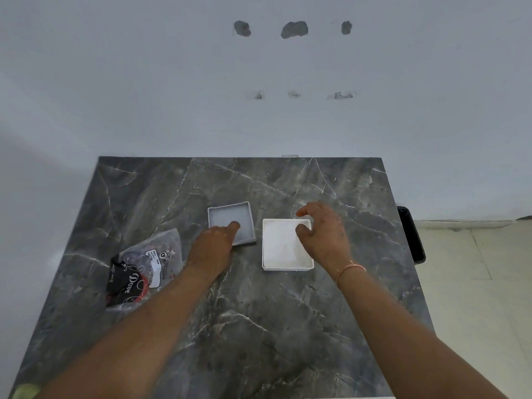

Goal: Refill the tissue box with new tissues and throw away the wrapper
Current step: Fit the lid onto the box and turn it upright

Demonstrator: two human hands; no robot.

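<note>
tissue box (288, 243), white and square, sits open-topped on my dark marble table (259, 326), right of centre, and it looks filled with white tissues level with the rim. just left of it and a little farther back lies the grey lid (230, 216), hollow side up, apart from the box. from the head camera i see my right hand (322, 231) hovering over the box's far right corner, fingers spread and curled, gripping nothing; a thin pink band circles that wrist. my left hand (213, 246) rests at the lid's near edge, fingers reaching onto it, loosely extended rather than clamped. the wrapper (144, 269), clear plastic with black and red print, lies crumpled near the table's left edge, well apart from both hands.
</note>
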